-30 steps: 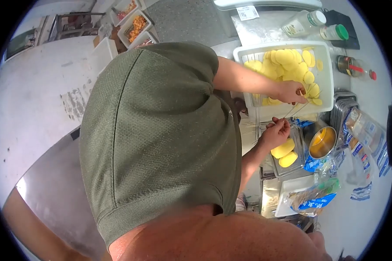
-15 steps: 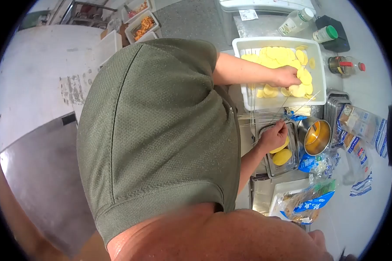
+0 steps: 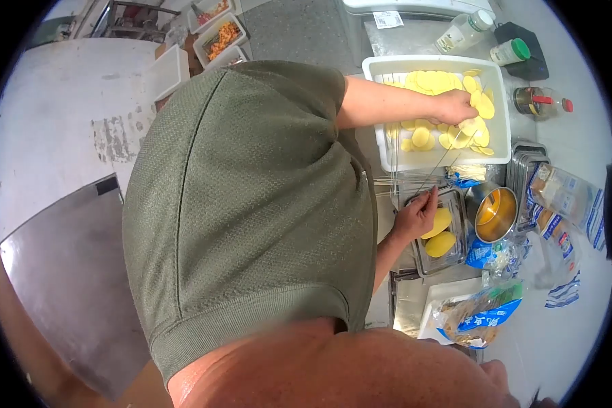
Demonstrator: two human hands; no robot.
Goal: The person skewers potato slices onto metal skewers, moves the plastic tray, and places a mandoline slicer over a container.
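My left hand (image 3: 457, 107) reaches over a white plastic tray (image 3: 369, 109) of thin, round yellow slices, which look like potato. Its fingers are closed on a potato slice (image 3: 484, 107). My right hand (image 3: 418, 216) pinches a thin skewer (image 3: 447, 158) that slants up toward the slices by my left hand. Whether its tip has pierced a slice I cannot make out. Below my right hand, a metal tray (image 3: 423, 267) holds whole peeled potatoes (image 3: 440, 245). Several loose skewers (image 3: 404, 182) lie between the two trays.
A steel pot (image 3: 508, 228) with something orange inside stands beside the metal tray. Plastic packages (image 3: 566, 190) and stacked metal trays (image 3: 521, 155) lie along the wall. Bottles (image 3: 464, 34) stand beyond the white tray. A bagged food pack (image 3: 479, 319) lies near my head.
My right hand has moved from the skewer bundle slightly left and down, with one skewer now angled at the slices. My left hand has shifted slightly up and right.
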